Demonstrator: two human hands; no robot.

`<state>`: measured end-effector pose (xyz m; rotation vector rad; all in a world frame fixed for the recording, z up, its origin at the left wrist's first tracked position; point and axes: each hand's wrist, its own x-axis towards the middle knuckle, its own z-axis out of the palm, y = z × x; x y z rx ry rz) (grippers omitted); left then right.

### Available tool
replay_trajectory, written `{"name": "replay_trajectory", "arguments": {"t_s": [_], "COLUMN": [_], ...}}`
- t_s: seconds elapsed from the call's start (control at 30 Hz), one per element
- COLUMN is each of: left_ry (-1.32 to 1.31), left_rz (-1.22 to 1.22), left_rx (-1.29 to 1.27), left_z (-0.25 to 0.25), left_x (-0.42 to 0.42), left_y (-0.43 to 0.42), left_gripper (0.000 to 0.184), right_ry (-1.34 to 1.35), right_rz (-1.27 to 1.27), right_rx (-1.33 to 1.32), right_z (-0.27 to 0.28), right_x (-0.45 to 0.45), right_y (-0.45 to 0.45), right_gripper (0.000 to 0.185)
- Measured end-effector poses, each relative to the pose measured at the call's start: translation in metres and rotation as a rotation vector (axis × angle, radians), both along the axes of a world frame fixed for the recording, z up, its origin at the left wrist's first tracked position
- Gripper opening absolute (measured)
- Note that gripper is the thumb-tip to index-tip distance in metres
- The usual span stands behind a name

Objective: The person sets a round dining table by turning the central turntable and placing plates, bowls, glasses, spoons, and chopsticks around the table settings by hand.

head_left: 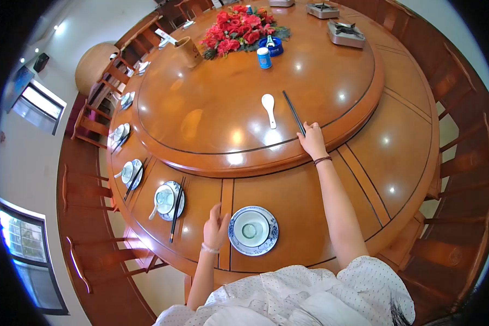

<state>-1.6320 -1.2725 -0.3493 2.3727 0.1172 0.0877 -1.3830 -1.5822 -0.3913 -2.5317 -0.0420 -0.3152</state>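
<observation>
My right hand (313,141) reaches onto the raised round turntable (217,117), its fingers closed on the near end of a pair of black chopsticks (292,108). The chopsticks point away from me. Left of them a white spoon (269,110) lies on the turntable. Just left of the place setting in front of me, my left hand (216,227) is held with its fingers apart and nothing in it. That setting is a blue-and-white plate (272,243) bearing a white bowl (263,225), with a small clear glass (249,231) inside the bowl.
Further settings with bowls (164,198), spoons and black chopsticks (176,209) line the left rim. On the turntable stand red flowers (236,30), a blue canister (264,57), a blue ashtray (276,49), a wooden holder (188,51) and portable stoves (346,37). Wooden chairs (453,250) surround the table.
</observation>
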Motion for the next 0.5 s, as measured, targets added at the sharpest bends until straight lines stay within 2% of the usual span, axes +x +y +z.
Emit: {"name": "replay_trajectory", "arguments": {"t_s": [0.2, 0.33, 0.5], "left_ry": [0.079, 0.091, 0.096], "left_rz": [0.115, 0.107, 0.084], "left_rx": [0.012, -0.044, -0.042], "left_z": [-0.006, 0.001, -0.003], "left_x": [-0.091, -0.103, -0.093], "left_y": [0.01, 0.005, 0.007], "left_gripper": [0.036, 0.034, 0.037], "right_ry": [-0.044, -0.092, -0.066], "right_rz": [-0.009, -0.037, -0.067], "right_rx": [-0.079, -0.123, -0.124], "right_z": [-0.001, -0.003, 0.001], "right_x": [-0.018, -0.022, -0.023], "right_y": [0.017, 0.023, 0.021], "right_gripper": [0.04, 0.04, 0.054]}}
